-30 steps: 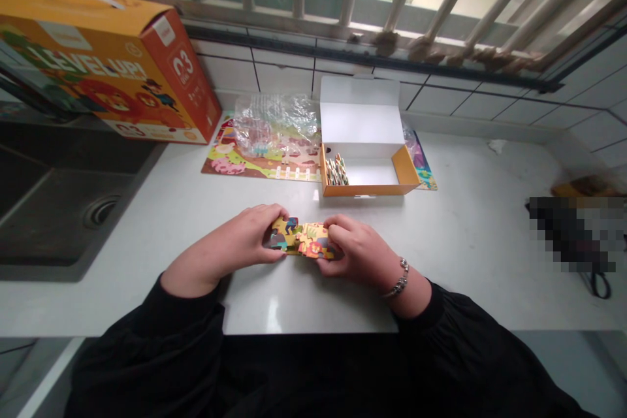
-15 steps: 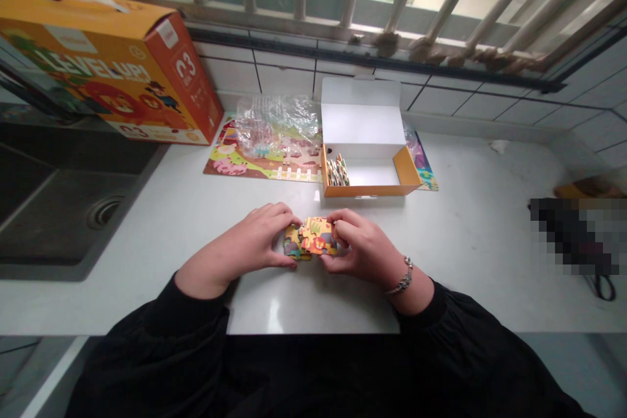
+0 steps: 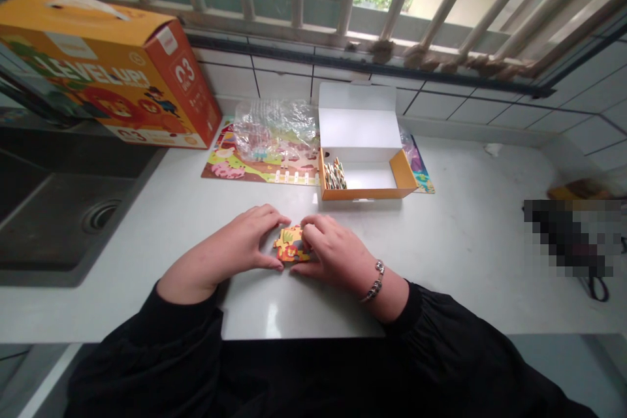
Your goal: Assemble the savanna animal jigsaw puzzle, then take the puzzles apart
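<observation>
Colourful jigsaw puzzle pieces [image 3: 290,246], yellow with a red lion face, lie in a small stack between my hands, low over the white counter. My left hand [image 3: 247,238] curls round their left side, with fingertips at the far edge and thumb at the near edge. On the right end, my right hand [image 3: 333,248] pinches the pieces between thumb and bent fingers, which hide part of the picture. How many pieces are underneath is hidden.
An open orange-and-white box [image 3: 365,192] with several puzzle pieces [image 3: 335,174] upright at its left end stands behind my hands. Beneath it lie picture boards [image 3: 235,166] and clear plastic wrap [image 3: 274,130]. A large orange carton [image 3: 112,78] and a sink [image 3: 49,222] are at left.
My right hand has moved left with its pieces, which now cover those at my left hand. My left hand moved right, then back left.
</observation>
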`<action>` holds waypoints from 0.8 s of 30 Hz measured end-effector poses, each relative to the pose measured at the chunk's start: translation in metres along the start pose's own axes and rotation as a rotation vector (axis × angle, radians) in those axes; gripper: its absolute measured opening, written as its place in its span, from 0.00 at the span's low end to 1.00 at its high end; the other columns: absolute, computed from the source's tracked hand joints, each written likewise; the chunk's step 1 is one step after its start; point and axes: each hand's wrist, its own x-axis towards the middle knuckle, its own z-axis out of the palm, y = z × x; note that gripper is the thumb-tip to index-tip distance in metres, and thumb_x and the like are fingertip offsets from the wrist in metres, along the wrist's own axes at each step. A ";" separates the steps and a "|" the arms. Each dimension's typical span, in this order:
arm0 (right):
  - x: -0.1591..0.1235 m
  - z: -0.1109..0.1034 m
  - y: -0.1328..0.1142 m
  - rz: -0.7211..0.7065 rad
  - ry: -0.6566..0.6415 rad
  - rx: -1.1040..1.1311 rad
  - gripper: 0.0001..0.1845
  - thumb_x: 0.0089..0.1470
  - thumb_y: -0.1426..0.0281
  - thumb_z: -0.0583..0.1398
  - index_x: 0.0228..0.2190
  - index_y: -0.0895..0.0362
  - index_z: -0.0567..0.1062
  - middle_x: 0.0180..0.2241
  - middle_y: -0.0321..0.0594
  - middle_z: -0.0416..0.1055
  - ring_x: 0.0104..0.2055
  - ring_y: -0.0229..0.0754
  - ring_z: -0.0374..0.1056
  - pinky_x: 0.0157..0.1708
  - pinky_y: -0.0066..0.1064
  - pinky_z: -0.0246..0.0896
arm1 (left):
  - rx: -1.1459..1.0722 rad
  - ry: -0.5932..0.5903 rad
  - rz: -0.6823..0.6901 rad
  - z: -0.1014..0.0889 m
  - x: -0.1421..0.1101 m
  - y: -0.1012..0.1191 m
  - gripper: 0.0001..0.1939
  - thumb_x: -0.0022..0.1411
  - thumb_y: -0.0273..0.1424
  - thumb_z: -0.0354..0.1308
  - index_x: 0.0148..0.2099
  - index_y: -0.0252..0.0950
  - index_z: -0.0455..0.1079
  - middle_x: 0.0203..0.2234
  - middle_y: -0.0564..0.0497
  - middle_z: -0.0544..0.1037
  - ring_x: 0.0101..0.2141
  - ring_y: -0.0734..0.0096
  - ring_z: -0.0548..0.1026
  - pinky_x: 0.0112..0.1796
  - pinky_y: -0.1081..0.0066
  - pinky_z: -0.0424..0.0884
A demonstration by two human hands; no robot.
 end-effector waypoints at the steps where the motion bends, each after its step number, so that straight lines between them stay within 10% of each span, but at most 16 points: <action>1: 0.001 0.000 -0.001 0.013 -0.007 0.002 0.25 0.61 0.52 0.74 0.44 0.54 0.73 0.55 0.55 0.76 0.51 0.56 0.72 0.50 0.47 0.74 | 0.005 0.000 0.001 0.000 0.001 0.002 0.34 0.57 0.47 0.81 0.61 0.43 0.76 0.52 0.45 0.79 0.55 0.48 0.76 0.56 0.55 0.71; 24: 0.006 0.003 -0.004 0.126 0.086 0.178 0.30 0.55 0.67 0.77 0.49 0.52 0.67 0.48 0.46 0.71 0.46 0.51 0.69 0.45 0.43 0.72 | -0.245 0.044 -0.144 0.009 0.010 0.036 0.20 0.65 0.40 0.72 0.53 0.43 0.70 0.45 0.49 0.81 0.43 0.56 0.80 0.41 0.62 0.74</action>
